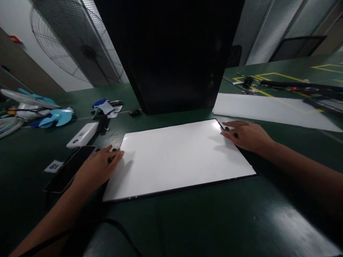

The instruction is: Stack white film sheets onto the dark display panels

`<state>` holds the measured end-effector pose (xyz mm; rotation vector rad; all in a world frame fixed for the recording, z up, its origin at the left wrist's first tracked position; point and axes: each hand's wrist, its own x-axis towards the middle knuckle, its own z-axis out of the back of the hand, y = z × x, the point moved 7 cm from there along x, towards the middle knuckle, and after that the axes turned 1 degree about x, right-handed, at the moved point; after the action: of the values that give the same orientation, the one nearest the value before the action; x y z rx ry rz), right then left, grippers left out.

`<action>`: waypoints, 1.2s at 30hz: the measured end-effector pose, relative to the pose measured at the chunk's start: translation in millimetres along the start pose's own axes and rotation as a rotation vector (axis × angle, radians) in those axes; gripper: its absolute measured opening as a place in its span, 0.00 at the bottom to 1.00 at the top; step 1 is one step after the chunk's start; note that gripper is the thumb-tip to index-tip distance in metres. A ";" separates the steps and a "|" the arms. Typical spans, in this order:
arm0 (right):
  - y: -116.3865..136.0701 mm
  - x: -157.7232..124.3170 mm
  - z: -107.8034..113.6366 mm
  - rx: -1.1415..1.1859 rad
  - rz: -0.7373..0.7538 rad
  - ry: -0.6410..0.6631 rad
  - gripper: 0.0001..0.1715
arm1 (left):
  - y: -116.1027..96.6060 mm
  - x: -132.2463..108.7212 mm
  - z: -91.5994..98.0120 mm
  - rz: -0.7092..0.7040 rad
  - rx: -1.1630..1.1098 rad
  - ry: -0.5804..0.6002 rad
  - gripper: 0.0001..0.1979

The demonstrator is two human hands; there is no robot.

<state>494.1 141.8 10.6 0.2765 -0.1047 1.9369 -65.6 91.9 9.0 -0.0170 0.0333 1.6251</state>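
Note:
A thin rectangular white panel (177, 157) with dark edges lies flat on the green table in front of me. My left hand (100, 165) rests at its left edge, with the thumb tip at the border and the fingers spread. At the opposite edge, my right hand (242, 135) reaches in from the right, its thumb and forefinger stretched out and apart near the far right corner. Small dark spots show around the fingers of both hands; I cannot make out what they are. Neither hand visibly grips the panel.
Beyond the panel stands a large black box-like object (174, 57). A phone (72, 167), a white power bank (82, 135) and blue fan blades (57, 117) lie left. White sheets (268, 110) lie at the right. A black cable (107, 221) crosses near my left arm.

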 end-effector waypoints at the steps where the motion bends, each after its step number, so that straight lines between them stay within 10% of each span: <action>1: 0.5 -0.1 0.1 0.006 0.000 0.003 0.29 | 0.1 0.8 0.2 0.003 -0.003 0.002 0.38; 18: -4.3 2.4 -14.5 0.009 -0.019 0.090 0.42 | 2.7 16.2 -16.7 -0.046 0.030 -0.022 0.39; 29: -112.6 -2.2 -13.1 -0.082 -0.456 0.098 0.50 | 8.3 20.0 -26.0 -0.043 -0.078 -0.027 0.39; 36: -113.5 -4.8 -3.5 -0.195 -0.551 0.145 0.59 | -4.2 10.4 -30.9 -0.102 -0.150 -0.045 0.41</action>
<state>600.3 180.7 -0.4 0.0256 -0.1078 1.3810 -62.3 101.5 -22.2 -0.0959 -0.1218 1.5225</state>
